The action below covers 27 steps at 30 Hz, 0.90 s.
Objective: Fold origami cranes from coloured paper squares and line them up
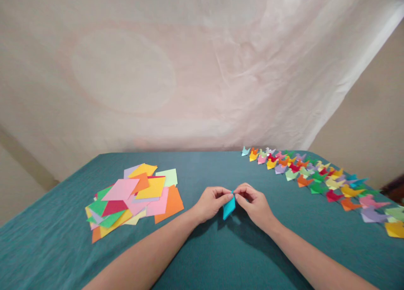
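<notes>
A small piece of folded blue paper (229,208) hangs between my two hands, just above the table. My left hand (212,202) pinches its upper left edge between thumb and fingers. From the other side, my right hand (252,202) grips the top of the same paper with thumb and forefinger. The fingertips of both hands almost meet there and cover the paper's upper end. Its lower part shows as a narrow slanted shape with a point at the bottom.
A loose pile of coloured paper sheets (121,190) lies on the left of the green-covered table (189,256). Along the right stand rows of several folded paper birds (317,176). A pale cloth (195,79) hangs behind the table's far edge.
</notes>
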{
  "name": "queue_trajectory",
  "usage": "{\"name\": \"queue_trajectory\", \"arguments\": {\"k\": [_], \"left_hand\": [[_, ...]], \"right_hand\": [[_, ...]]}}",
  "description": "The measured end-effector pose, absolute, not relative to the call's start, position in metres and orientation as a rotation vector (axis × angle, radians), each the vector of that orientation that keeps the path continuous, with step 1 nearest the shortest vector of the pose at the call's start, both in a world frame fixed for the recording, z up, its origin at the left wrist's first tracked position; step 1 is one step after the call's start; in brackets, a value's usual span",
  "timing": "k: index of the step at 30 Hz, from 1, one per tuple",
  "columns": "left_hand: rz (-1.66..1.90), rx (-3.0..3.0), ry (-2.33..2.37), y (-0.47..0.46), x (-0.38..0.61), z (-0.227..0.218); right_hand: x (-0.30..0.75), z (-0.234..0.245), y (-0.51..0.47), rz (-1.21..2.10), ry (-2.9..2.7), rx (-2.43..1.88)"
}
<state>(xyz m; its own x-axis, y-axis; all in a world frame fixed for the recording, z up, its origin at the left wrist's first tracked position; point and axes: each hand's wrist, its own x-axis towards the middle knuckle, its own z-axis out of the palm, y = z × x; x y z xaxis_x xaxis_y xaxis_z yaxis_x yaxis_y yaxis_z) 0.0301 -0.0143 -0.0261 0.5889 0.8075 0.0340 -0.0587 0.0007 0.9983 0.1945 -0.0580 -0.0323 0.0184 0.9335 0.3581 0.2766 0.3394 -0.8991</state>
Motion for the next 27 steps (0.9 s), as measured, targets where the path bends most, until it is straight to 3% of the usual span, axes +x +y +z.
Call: {"name": "queue_trajectory", "arguments": {"k": [27], "left_hand": [[0.691,1.415,0.675,-0.0118,0.0277,-0.0276]], "right_hand": [[0.1962,-0.0307,-0.0568,1.070,-1.331,-1.049]]}}
